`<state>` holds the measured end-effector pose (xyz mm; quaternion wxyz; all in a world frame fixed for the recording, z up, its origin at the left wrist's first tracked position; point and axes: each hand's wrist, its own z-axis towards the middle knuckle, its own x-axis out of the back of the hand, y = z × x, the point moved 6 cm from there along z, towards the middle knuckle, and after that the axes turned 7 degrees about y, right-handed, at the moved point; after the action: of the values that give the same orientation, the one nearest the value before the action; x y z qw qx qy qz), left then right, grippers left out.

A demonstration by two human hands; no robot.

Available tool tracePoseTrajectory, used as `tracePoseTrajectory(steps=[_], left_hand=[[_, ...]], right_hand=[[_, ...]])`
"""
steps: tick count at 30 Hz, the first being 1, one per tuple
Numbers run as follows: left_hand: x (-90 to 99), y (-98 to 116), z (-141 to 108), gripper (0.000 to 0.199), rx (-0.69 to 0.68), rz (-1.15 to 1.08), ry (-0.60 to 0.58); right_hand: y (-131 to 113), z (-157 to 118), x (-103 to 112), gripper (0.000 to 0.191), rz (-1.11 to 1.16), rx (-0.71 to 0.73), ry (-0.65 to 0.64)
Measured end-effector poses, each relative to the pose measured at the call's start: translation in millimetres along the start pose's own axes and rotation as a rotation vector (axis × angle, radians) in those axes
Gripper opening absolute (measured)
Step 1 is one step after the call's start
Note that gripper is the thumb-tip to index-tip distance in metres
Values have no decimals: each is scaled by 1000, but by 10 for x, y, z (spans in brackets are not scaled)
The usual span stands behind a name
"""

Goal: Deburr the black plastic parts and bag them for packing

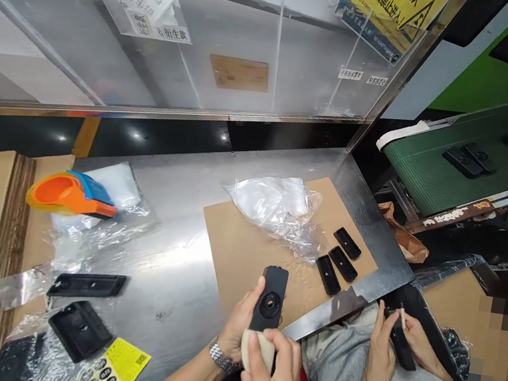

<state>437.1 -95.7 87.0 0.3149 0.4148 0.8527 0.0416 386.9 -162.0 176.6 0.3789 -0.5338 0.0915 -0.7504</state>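
My left hand grips the black plastic part by its long edges, upright over the steel table's near edge, while my right hand pinches a beige pad against its lower end (it looks light, stiff and smooth, likely slippery).

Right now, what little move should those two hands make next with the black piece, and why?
Probably lay the black plastic part beside the three black parts on the cardboard sheet. The left hand holds it upright while the right hand presses a beige tool at its lower end, and those three lie in a row.
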Motion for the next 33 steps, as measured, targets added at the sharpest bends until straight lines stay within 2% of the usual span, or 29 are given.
tracePoseTrajectory(steps=[3, 5, 8, 11, 14, 16, 18, 21, 24, 26, 28, 31, 33], left_hand=[[-28, -64, 26, 50, 165, -136, -33], [-88, -118, -2, 48, 271, -199, -141], [-143, -151, -54, 42, 336, -267, -285], [-169, -199, -109, 41, 402, -272, -399], [-144, -195, -112, 31, 311, -251, -422], [-105, -167, -91, 20, 200, -217, -393], [-77, -166, -73, 15, 170, -152, -375], [-69, -143, -5, 17, 200, -75, -367], [-161, -17, 151, 25, 174, -25, -402], [-297, 127, 332, 30, 77, 44, -426], [-498, 339, 588, 31, -166, 220, -409], [-995, 657, 1010, 35, -729, 755, -318], [-1419, 708, 1338, 35, -900, 956, -313]], right_hand=[[53, -46, -1, 51, 37, -37, 28], [141, -13, 31, 51, 89, -105, 36], [154, 40, 83, 50, 146, -87, 62], [142, 76, 104, 52, 102, -63, 101], [322, 151, 131, 50, 53, -209, 160], [531, 209, 143, 45, 90, -341, 178], [768, 223, 143, 41, 162, -487, 191], [1047, 81, 108, 39, 254, -682, 250], [1146, -202, 32, 37, 263, -777, 332], [1138, -339, 22, 37, 241, -732, 367], [1162, -385, 125, 38, 224, -648, 386], [1399, -330, 571, 40, 199, -578, 432], [1625, -249, 976, 35, 188, -530, 463]])
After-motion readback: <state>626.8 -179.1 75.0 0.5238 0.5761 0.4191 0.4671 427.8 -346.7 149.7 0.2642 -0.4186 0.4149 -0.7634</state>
